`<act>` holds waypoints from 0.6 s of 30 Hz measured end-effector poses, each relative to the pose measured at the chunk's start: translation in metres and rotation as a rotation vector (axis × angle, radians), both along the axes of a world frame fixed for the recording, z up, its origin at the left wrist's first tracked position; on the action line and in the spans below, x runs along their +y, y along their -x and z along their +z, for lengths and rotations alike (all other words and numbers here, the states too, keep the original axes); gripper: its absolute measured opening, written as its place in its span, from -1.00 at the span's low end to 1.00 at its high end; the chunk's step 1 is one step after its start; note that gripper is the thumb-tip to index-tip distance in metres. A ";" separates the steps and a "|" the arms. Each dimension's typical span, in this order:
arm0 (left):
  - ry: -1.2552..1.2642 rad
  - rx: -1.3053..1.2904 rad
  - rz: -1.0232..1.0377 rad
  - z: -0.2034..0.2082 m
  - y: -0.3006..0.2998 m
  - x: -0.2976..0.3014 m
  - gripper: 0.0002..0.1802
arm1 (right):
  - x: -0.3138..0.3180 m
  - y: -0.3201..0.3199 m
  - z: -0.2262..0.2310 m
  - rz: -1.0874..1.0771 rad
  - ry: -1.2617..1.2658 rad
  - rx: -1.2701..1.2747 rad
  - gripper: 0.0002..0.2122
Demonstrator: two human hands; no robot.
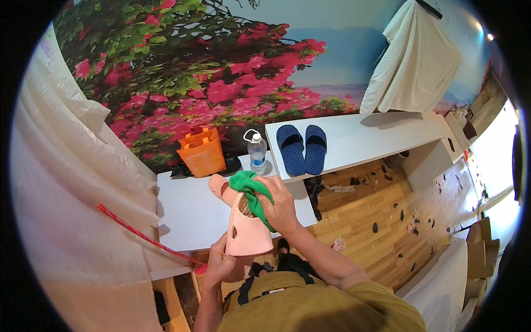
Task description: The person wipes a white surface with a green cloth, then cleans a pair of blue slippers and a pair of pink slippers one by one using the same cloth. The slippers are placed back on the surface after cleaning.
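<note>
My left hand [221, 263] grips a pale pink slipper [249, 238] with a ribbed strap, holding it tilted up in front of my body. In my right hand [282, 207] is a bunched green cloth [242, 181], pressed against the slipper's inner side near its opening. Fingers of both hands are bent round what they hold. Just behind, a second pink slipper [219, 186] rests on the low white table [185, 216], partly covered from sight by the cloth and the held slipper.
On the raised white bench [365, 135] sits a pair of navy slippers [292, 155]. A clear bottle [257, 157] and an orange bag [200, 155] stand at the table's back. A red stick [145, 235] slants along the left curtain [72, 182]. Dark scraps litter the wooden floor [381, 232].
</note>
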State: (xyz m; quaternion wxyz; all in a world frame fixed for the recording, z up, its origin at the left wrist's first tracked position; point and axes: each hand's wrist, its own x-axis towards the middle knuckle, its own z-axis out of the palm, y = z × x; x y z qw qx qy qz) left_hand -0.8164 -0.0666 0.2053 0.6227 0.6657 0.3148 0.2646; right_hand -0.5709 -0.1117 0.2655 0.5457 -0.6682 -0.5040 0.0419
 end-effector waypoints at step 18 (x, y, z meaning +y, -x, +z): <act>0.495 -0.569 0.483 -0.037 -0.180 0.066 -0.49 | -0.034 -0.111 -0.090 0.447 0.575 0.657 -0.30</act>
